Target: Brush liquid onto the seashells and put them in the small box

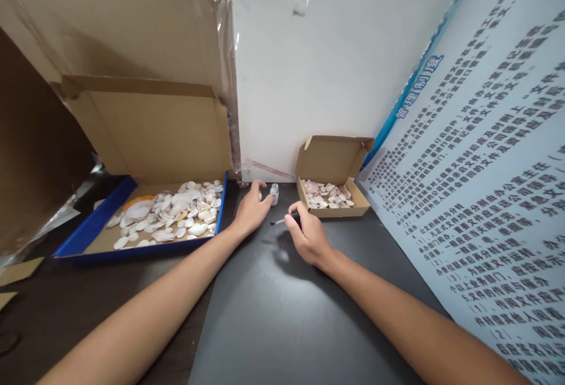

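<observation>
My right hand (309, 235) pinches the black cap of a small applicator brush (278, 221), whose thin stem and dark tip point left above the grey mat. Just beyond the brush, a small clear bottle (274, 194) stands upright and uncapped, like a nail polish bottle. My left hand (252, 208) is beside it on the left, thumb and forefinger apart, the thumb close to the glass. Whether the thumb touches the bottle I cannot tell. The other left fingers are partly hidden.
To the left, a blue-edged cardboard box (82, 235) with its lid raised holds many pale shells (176, 211). A smaller open carton (362, 201) at the back right contains more shells (329, 195). A white board stands behind, and a printed panel (485, 196) borders the right side.
</observation>
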`<state>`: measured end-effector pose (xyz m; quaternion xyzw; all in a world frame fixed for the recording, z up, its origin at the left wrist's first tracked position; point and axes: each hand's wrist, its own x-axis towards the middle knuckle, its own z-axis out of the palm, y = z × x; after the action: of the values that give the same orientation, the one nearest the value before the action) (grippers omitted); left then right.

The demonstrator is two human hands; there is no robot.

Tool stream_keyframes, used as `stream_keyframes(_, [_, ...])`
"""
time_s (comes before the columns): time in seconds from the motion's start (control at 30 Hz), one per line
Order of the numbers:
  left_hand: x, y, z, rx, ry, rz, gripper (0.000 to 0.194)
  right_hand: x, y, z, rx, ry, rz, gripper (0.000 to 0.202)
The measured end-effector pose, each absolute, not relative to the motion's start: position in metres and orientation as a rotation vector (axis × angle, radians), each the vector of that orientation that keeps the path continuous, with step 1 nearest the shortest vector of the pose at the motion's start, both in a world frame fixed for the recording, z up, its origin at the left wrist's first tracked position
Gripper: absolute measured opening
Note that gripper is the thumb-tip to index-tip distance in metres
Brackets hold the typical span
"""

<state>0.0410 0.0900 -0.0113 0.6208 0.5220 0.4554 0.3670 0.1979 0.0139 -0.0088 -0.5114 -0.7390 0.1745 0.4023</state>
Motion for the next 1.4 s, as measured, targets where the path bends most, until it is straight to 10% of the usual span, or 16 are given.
stream_keyframes(1.4, [0.054,0.070,0.000,3.012,0.949,0.775,0.031,0.228,0.032,0.029,-1.311,-1.864,0.359,0.017])
